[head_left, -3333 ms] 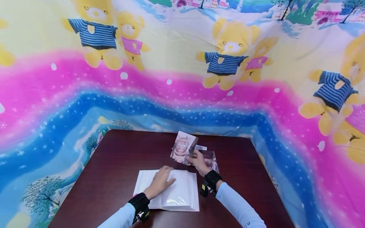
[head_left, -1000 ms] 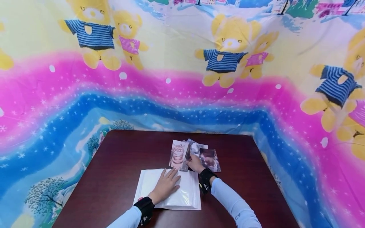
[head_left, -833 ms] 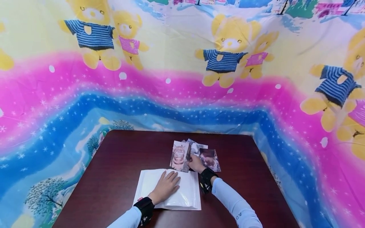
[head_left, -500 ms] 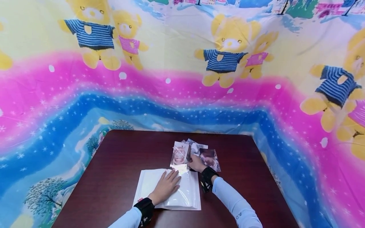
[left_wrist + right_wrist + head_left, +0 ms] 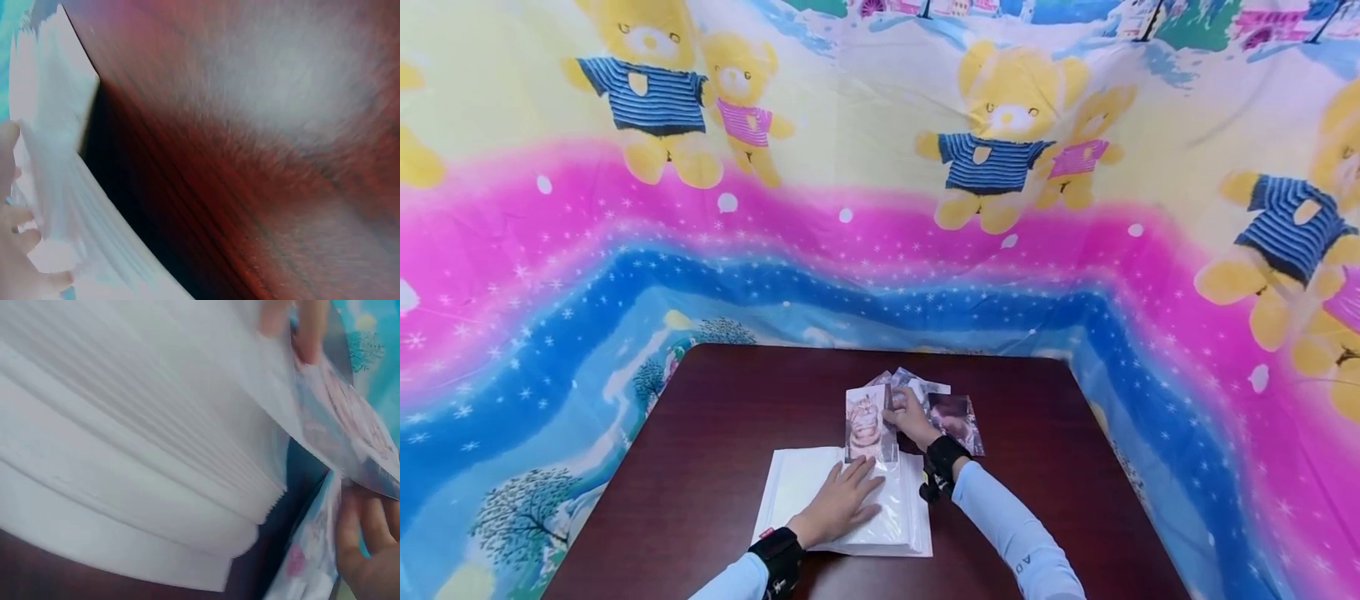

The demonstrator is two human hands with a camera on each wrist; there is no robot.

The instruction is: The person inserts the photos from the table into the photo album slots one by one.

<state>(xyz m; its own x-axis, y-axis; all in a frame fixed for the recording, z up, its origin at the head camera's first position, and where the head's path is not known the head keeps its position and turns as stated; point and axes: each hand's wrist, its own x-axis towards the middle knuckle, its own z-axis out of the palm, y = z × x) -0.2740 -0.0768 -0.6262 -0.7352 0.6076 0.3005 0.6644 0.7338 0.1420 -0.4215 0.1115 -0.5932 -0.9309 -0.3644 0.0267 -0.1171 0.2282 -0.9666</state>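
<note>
Partly over a white album, a photo print is pinched by the right hand | left hand, fingers straight, rests on the album | whether the print's lower edge is tucked in, unclear | loose prints partly covered

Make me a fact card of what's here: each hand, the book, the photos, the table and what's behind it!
Left hand: spread on the open white album with shiny pages
Right hand: pinches a rectangular pale paper photo by its right side
Held photo: lower end at the album's far edge; whether it's inside a pocket is unclear
Other paper photos: a few, around the right hand
Table: dark red-brown, shiny
Behind: colourful cloth printed with yellow bears
</note>
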